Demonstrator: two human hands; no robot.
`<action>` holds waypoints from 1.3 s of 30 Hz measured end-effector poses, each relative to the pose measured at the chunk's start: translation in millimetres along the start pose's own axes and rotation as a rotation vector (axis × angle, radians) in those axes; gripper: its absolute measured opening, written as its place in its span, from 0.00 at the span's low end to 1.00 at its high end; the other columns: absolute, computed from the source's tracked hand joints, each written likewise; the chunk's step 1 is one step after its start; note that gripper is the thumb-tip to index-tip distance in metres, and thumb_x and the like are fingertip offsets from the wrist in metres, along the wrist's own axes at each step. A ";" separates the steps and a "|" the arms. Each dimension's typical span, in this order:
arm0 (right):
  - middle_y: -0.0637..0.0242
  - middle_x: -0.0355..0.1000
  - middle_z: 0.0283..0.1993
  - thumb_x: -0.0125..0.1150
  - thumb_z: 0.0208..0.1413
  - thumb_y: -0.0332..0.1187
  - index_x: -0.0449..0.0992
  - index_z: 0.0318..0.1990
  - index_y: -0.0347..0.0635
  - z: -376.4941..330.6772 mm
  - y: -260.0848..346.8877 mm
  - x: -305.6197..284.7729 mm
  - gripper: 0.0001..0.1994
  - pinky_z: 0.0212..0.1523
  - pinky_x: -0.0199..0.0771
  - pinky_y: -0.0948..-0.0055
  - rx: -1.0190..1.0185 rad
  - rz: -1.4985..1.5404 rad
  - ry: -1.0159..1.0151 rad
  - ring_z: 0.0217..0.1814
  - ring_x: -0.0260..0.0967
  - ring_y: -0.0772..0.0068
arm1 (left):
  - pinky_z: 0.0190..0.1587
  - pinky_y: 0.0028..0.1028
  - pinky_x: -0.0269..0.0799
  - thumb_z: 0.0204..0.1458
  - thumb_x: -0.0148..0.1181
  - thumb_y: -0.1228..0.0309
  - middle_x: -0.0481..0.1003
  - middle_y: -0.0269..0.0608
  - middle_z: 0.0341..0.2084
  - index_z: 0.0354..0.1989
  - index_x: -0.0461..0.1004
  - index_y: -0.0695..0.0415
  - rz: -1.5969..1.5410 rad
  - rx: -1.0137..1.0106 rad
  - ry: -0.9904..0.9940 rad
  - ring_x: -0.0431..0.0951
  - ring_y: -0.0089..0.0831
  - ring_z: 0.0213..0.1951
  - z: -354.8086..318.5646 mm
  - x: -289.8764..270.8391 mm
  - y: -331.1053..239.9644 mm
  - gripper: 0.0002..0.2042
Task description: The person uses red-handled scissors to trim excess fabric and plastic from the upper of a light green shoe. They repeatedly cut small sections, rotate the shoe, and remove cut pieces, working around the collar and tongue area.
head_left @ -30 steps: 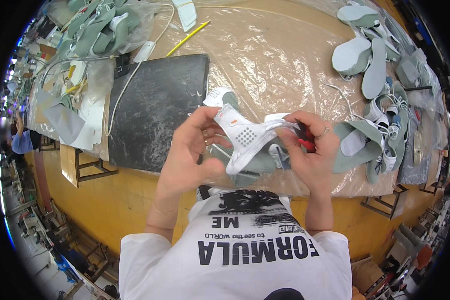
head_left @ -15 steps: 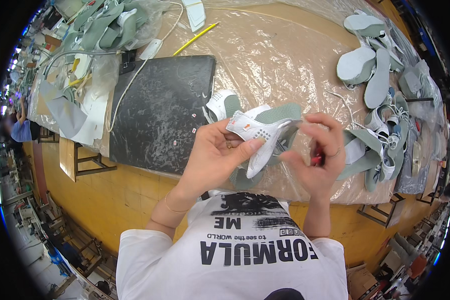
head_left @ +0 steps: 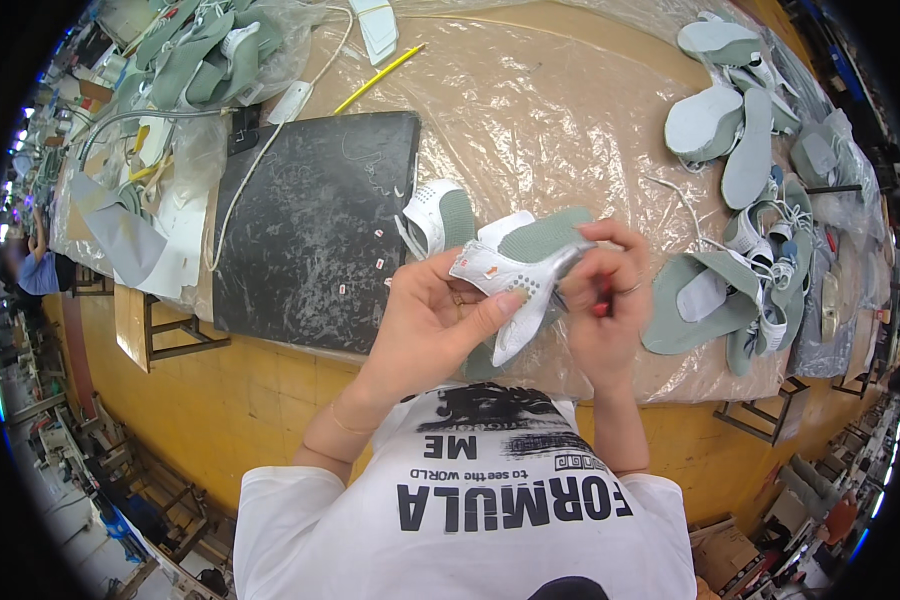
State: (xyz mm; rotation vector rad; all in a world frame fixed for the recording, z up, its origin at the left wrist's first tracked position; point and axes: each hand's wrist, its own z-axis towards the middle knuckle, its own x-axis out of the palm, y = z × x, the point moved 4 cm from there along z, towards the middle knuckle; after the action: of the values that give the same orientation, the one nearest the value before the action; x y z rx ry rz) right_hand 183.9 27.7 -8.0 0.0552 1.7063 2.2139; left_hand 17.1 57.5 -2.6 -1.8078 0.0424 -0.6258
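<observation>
A white and green shoe upper [head_left: 518, 272] is held up above the near edge of the table. My left hand [head_left: 432, 312] pinches its white perforated part, with the thumb on top and the fingers beneath. My right hand [head_left: 608, 305] is closed around a small red-handled tool [head_left: 602, 299], most of it hidden in the palm. The fingertips of that hand meet the right edge of the upper. Some blur there keeps the tool's tip from being clear. Behind my left fingers, another white and green upper [head_left: 440, 216] lies on the table.
A black board [head_left: 310, 225] covers the table's left part, with a white cord [head_left: 243, 192] across it. A yellow pencil [head_left: 378, 79] lies beyond. Uppers and soles [head_left: 705, 122] line the right side, near a green upper [head_left: 675, 325]. More uppers [head_left: 205, 55] are heaped far left.
My right hand has moved left and in toward the upper, and its fingertips now reach the upper's right edge. The left hand keeps its pinch. The whole view has shifted slightly.
</observation>
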 end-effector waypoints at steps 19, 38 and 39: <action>0.61 0.68 0.42 0.65 0.48 0.29 0.74 0.34 0.36 -1.4 12.7 -6.8 0.08 0.30 0.69 0.80 -0.009 -0.218 0.032 0.25 0.64 0.78 | 0.43 0.21 0.71 0.52 0.57 0.79 0.77 0.42 0.38 0.42 0.75 0.66 -0.012 0.031 -0.010 0.75 0.20 0.39 -5.9 -9.1 -3.9 0.09; 0.70 0.72 0.30 0.63 0.43 0.30 0.77 0.51 0.56 -14.9 49.0 4.1 0.23 0.24 0.54 0.77 -0.265 -0.603 0.192 0.25 0.65 0.77 | 0.43 0.20 0.72 0.49 0.62 0.80 0.76 0.38 0.39 0.39 0.77 0.66 0.001 0.075 -0.025 0.75 0.20 0.40 -6.8 -1.3 -4.8 0.08; 0.70 0.72 0.30 0.63 0.42 0.29 0.77 0.51 0.56 -14.5 48.8 4.1 0.23 0.24 0.54 0.77 -0.250 -0.593 0.189 0.25 0.65 0.77 | 0.43 0.20 0.72 0.49 0.62 0.80 0.75 0.38 0.39 0.39 0.77 0.66 0.008 0.066 -0.022 0.75 0.20 0.40 -6.5 -0.8 -4.4 0.08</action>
State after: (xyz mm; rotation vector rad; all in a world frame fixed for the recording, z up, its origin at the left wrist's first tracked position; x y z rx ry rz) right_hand 164.7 4.7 33.4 -0.6522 1.2877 1.9868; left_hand 12.3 53.5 2.3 -1.7496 0.0140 -0.5944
